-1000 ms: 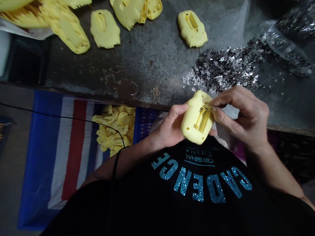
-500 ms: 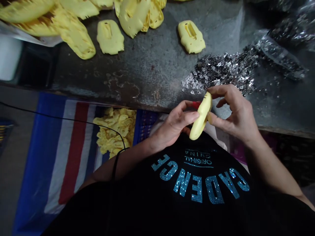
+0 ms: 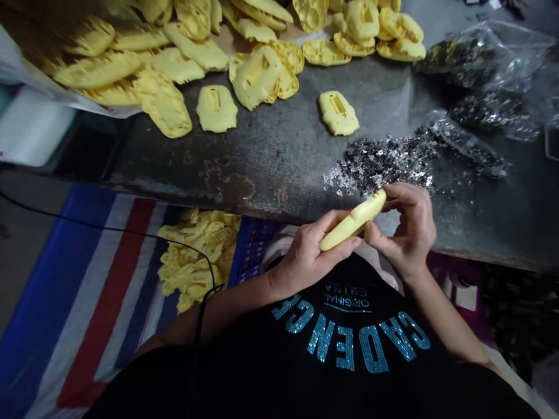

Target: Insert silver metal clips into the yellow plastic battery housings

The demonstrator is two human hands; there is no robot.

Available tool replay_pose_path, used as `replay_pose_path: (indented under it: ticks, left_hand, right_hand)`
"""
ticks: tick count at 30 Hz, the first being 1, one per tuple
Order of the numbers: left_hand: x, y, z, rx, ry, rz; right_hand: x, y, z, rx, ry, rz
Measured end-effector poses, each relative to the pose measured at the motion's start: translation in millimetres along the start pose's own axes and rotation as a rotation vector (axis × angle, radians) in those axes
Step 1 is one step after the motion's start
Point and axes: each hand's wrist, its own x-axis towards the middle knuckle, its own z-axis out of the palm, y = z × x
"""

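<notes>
Left hand [image 3: 306, 251] holds yellow shell [image 3: 353, 222]; right hand [image 3: 409, 227] touches its end

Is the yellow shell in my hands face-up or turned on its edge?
Turned on its edge: the yellow plastic shell shows mainly its narrow side from above, and your left hand grips the end nearer you.

Piled yellow shells [image 3: 257, 87] and heaped metal pieces [image 3: 388, 156] suggest a workshop.

Pale yellow shell [image 3: 353, 220], red-white-blue striped sheet [image 3: 107, 294]
</notes>
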Motion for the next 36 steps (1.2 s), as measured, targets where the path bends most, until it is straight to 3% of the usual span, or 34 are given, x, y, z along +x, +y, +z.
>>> replay_pose_path:
  ticks: [5, 11, 15, 18, 23, 30, 33, 36]
  left_hand:
    - [4.0, -2.6, -9.1, 0.077, -0.036, 0.103]
    - [5.1, 7.3, -7.9, 0.522, -0.030, 0.436]
    - [6.4, 16.0, -1.9, 0.677, -0.034, 0.528]
    - [7.9, 18.4, 2.3, 0.762, -0.022, 0.551]
    - [9.0, 14.3, 9.3, 0.751, 0.028, 0.616]
    - [13.0, 6.6, 8.4, 0.637, 0.051, 0.646]
    - [7.1, -5.0, -4.6, 0.510, 0.086, 0.563]
    - [-23.0, -30.0, -34.7, 0.313, 0.273, 0.291]
  right_hand:
    - [6.9, 3.0, 10.0, 0.038, -0.036, -0.008]
    - [-0.3, 27.7, 24.3, 0.104, 0.155, -0.147]
    - [-4.9, 41.2, 28.9, 0.202, 0.271, -0.259]
    - [-9.9, 43.1, 26.6, 0.169, 0.271, -0.247]
    - [-17.1, 38.0, 15.7, -0.124, 0.236, -0.154]
    - [-15.1, 22.9, 22.2, 0.025, 0.303, -0.130]
    - [-3.7, 15.2, 21.2, 0.097, 0.178, -0.132]
    - [28.6, 21.0, 10.1, 0.098, -0.143, -0.107]
